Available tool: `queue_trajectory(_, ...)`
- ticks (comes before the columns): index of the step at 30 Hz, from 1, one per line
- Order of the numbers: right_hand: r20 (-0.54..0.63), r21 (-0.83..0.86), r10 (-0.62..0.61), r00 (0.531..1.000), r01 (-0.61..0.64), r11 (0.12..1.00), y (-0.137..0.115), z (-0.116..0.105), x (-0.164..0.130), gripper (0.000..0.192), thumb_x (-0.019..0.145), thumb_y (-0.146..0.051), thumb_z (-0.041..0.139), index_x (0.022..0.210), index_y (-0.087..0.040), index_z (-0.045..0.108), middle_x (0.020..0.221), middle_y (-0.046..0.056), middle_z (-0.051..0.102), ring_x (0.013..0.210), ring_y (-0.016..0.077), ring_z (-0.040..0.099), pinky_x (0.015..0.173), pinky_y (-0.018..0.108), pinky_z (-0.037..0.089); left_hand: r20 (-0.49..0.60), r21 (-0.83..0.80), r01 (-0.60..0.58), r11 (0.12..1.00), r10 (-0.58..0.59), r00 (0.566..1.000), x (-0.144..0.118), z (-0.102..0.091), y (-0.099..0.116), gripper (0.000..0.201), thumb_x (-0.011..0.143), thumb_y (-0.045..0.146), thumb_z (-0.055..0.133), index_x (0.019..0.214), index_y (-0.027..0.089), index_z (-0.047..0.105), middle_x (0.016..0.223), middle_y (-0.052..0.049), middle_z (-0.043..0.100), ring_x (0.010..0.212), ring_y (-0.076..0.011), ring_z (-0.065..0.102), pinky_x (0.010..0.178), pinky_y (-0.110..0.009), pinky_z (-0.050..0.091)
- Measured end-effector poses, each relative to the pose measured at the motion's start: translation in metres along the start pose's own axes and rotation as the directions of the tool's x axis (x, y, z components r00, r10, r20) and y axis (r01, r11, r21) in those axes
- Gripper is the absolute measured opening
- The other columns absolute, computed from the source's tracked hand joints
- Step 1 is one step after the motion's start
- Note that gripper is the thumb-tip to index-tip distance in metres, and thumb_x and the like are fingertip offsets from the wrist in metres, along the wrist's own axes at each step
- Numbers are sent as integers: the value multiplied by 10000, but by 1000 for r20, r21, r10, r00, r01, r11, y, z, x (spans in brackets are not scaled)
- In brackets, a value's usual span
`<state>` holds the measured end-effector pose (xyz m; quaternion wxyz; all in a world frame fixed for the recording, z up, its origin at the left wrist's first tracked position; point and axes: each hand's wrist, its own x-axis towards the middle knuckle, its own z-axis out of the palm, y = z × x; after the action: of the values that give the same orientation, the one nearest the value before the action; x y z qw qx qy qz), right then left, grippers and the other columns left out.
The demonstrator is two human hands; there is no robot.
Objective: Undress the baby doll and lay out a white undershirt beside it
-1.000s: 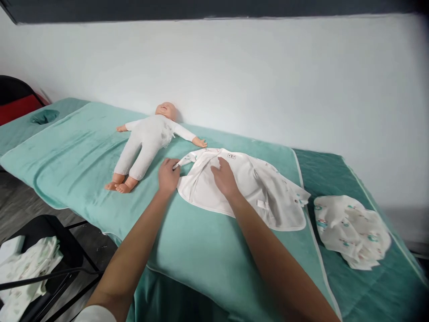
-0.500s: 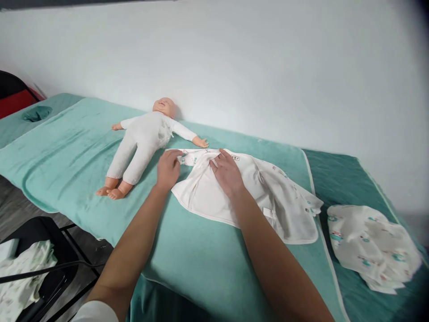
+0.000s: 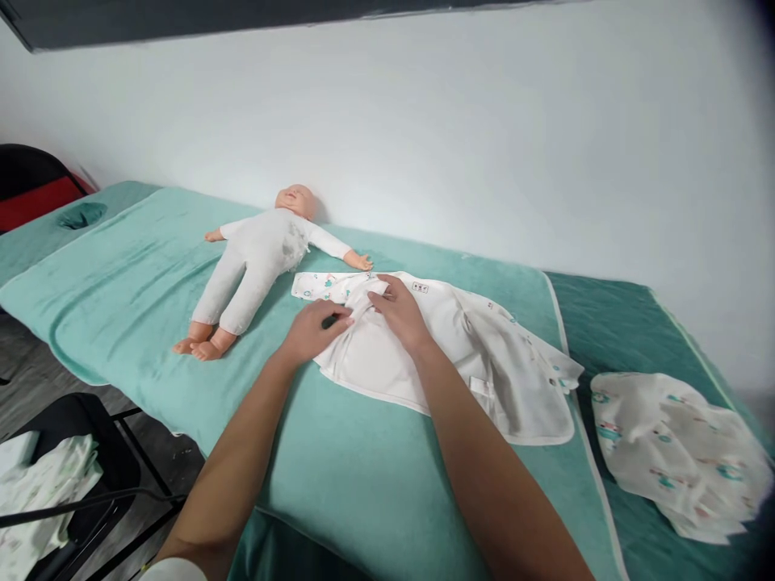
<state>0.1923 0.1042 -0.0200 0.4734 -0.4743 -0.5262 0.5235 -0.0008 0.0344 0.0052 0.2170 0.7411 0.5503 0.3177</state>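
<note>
A white baby shirt (image 3: 451, 347) lies spread on the bed, its plain inner side mostly up and a printed sleeve reaching out at each end. My left hand (image 3: 316, 329) pinches the shirt's fabric at the left, just below the left sleeve. Close beside it, my right hand (image 3: 402, 311) grips a gathered fold near the neckline, thumb and fingers together. A baby doll (image 3: 260, 242) in a white body covering lies on its back to the left, its face up and one arm stretched toward the shirt's left sleeve.
A light green cover (image 3: 363, 460) lies over the bed along the white wall. At the right, a bundled printed cloth (image 3: 678, 452) rests on a darker green sheet (image 3: 617, 323). A black chair (image 3: 102, 428) at lower left carries folded printed fabric (image 3: 54, 492).
My left hand has moved from the left sleeve down and right to the shirt's fabric. My right hand has shifted slightly left, gathering the cloth. The view has tilted up a little.
</note>
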Motion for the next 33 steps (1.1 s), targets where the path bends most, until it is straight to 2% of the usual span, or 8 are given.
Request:
queue_trajectory(5,-101,-34,-2,995,-2,999,1,-4,4,375,749,-372,652,1084,-206,617,789,-37,578,721,147,583,672,294,499,78,-66,30,997,-25,997,-12,7,11,365,883,490,626,1131,230,692,974,-33,709,892,-195,624,844,-323,485)
queue_trajectory(12,-242,-248,-103,965,41,968,6,-7,4,273,770,-256,586,1038,-207,596,893,1,592,781,176,593,797,360,515,-12,121,245,962,-245,969,-11,14,15,357,863,540,623,1046,242,695,903,-23,700,798,-198,614,701,-317,435)
queue_trajectory(15,-185,-412,-263,947,169,896,3,-2,-2,264,829,-248,545,1078,-193,615,1027,64,603,826,191,594,877,386,510,27,18,207,978,-207,978,-12,16,15,308,869,470,639,1073,244,684,880,-11,694,788,-186,619,710,-308,447)
queue_trajectory(19,87,-585,-439,894,402,704,-2,4,-11,403,878,-138,447,1244,-186,610,1269,122,586,1120,253,551,1029,413,456,-88,-11,144,990,-144,986,-14,22,13,299,894,420,621,1126,235,658,1035,-49,688,879,-193,632,783,-320,476)
queue_trajectory(21,214,-668,-407,888,437,602,-3,5,-14,516,877,-73,393,1346,-190,573,1400,113,559,1269,288,472,1082,456,412,-125,88,205,975,-193,973,-14,24,14,311,887,444,629,1116,237,664,1032,-59,691,878,-210,630,769,-335,465)
queue_trajectory(24,273,-761,-323,906,409,504,-1,5,-15,591,888,-48,360,1438,-203,513,1562,77,457,1419,332,351,1122,539,348,-30,95,234,968,-232,972,-13,24,16,277,874,450,636,1060,249,676,891,-26,701,801,-204,616,712,-327,433)
queue_trajectory(27,291,-784,-318,903,415,461,3,5,-14,579,923,-76,350,1473,-209,474,1612,60,401,1497,322,276,1177,563,269,28,-133,263,955,-262,965,-12,23,15,225,855,403,641,1012,243,664,834,6,684,745,-170,595,677,-293,422)
queue_trajectory(33,240,-790,-265,934,347,506,2,7,-12,500,1018,-256,342,1498,-151,436,1632,131,355,1534,292,256,1218,528,231,-170,-424,296,856,-396,902,-8,19,3,169,861,364,608,824,202,580,738,24,585,688,-131,520,642,-259,393)
